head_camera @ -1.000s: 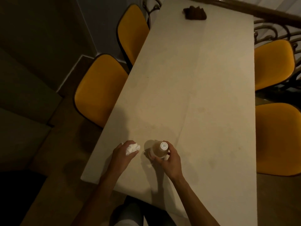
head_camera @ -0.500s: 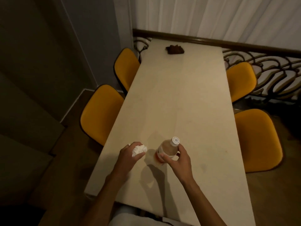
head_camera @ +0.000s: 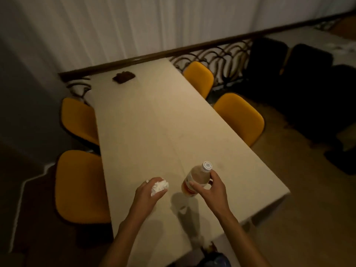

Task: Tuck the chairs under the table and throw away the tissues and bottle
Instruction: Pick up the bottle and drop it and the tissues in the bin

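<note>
While both hands hung over the near end of the bench (head_camera: 154, 132), the left hand (head_camera: 148, 195) was clenched round a wad of tissues (head_camera: 159, 187) and the right hand (head_camera: 209, 191) had its fingers (head_camera: 193, 184) wrapped about the bottle (head_camera: 196, 180), which looked lifted clear of the top, capped and tilted. To my eye the step was carrying both to a bin. It would go best with the wad kept balled tight so no scrap dropped, and the bottle held by its body, cap up, since a little liquid seemed to sit inside.

Farther out, four chairs (head_camera: 81, 185) stood at the sides, their seats showing beyond the edge, so the tucking looked only partly done. A dark lump (head_camera: 124, 77) lay at the far end; I could not tell what it was.

No bin showed anywhere. The dim light hid the chair legs, the bottle's label was unreadable, and dark shapes to the right by the railing (head_camera: 221, 53) were too murky to name.
</note>
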A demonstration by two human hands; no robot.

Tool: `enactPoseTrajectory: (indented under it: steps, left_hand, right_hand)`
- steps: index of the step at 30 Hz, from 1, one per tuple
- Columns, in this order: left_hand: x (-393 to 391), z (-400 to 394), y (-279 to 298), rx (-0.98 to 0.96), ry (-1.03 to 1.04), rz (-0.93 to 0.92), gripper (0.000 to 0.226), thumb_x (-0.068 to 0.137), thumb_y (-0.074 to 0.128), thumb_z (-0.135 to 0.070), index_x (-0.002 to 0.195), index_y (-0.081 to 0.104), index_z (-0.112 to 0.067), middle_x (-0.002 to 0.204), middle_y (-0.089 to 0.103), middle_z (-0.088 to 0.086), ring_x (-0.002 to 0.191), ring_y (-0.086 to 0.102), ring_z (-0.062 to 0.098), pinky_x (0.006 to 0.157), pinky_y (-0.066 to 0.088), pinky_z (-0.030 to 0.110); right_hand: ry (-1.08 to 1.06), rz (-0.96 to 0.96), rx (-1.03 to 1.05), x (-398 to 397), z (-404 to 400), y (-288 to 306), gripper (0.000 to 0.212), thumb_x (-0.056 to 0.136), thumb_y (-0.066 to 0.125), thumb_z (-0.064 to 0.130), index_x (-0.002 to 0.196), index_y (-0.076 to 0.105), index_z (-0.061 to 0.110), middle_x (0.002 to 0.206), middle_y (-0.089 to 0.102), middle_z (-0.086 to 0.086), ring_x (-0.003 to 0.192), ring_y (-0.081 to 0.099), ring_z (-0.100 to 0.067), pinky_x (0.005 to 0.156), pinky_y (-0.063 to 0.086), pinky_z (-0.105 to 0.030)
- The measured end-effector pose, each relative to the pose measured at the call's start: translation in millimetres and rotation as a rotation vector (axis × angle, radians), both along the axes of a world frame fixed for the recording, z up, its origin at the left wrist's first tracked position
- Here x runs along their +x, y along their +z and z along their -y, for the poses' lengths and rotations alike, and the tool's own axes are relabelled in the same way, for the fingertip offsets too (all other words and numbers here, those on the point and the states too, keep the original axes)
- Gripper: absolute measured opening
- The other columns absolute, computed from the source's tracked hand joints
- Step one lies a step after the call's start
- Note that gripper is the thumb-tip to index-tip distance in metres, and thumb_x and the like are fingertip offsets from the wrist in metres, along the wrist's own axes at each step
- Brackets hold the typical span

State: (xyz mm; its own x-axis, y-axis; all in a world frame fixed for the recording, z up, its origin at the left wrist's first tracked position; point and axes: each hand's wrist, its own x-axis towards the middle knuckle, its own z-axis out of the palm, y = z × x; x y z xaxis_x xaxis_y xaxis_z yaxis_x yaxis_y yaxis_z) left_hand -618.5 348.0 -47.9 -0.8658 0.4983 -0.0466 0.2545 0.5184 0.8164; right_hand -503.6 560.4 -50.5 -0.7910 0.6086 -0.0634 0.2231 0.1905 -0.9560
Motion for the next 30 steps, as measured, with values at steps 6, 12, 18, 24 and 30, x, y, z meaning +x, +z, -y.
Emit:
enactPoseTrajectory:
  steps: [6,12,18,24,30]
  left_hand:
    - [22.9,24.7,2.6,0.029,-0.245,-0.026,0.024,0.080,0.078,-0.022,0.102,0.068,-0.024,0.102,0.067,-0.005,0.093,0.056,-0.008,0.075,0.037,0.002]
    - [83.8,9.6,-5.0,0.031,-0.506,0.042,0.020,0.080,0.078,-0.023,0.098,0.070,-0.023,0.096,0.068,-0.006,0.088,0.061,0.000,0.075,0.043,0.008]
    - [156.4,-11.2,-16.6,0.006,-0.744,0.075,0.020,0.081,0.076,-0.027,0.100,0.070,-0.028,0.096,0.068,-0.010,0.089,0.062,0.001,0.076,0.048,0.016]
    - [240.3,-20.8,-51.8,-0.064,-0.887,0.220,0.023,0.084,0.072,-0.035,0.106,0.070,-0.032,0.104,0.069,-0.009,0.097,0.063,0.005,0.087,0.053,0.031]
    - [332.2,-27.3,-83.4,-0.101,-0.900,0.252,0.024,0.082,0.072,-0.032,0.106,0.072,-0.026,0.102,0.070,-0.011,0.096,0.064,0.003,0.086,0.054,0.029]
  right_hand:
    - [-0.245,0.022,0.008,76.7,59.6,-6.3,0.075,0.066,0.080,0.061,0.130,0.055,0.031,0.124,0.062,0.014,0.110,0.059,-0.004,0.092,0.053,-0.035]
    - [-0.525,0.042,-0.075,180.7,93.1,-6.0,0.065,0.066,0.089,0.041,0.123,0.058,0.035,0.119,0.066,0.012,0.105,0.062,-0.003,0.093,0.054,-0.039]
    - [-0.772,0.081,-0.125,278.6,119.7,-7.1,0.066,0.066,0.090,0.035,0.124,0.058,0.036,0.117,0.066,0.017,0.103,0.062,-0.002,0.092,0.054,-0.037]
    - [-0.949,0.148,-0.169,374.5,150.4,-33.7,0.076,0.064,0.088,0.044,0.131,0.053,0.033,0.126,0.062,0.012,0.111,0.060,-0.008,0.092,0.054,-0.032]
    - [-1.018,0.219,-0.230,457.2,164.5,-62.9,0.082,0.063,0.090,0.041,0.133,0.049,0.038,0.134,0.055,0.007,0.120,0.054,-0.015,0.100,0.050,-0.043]
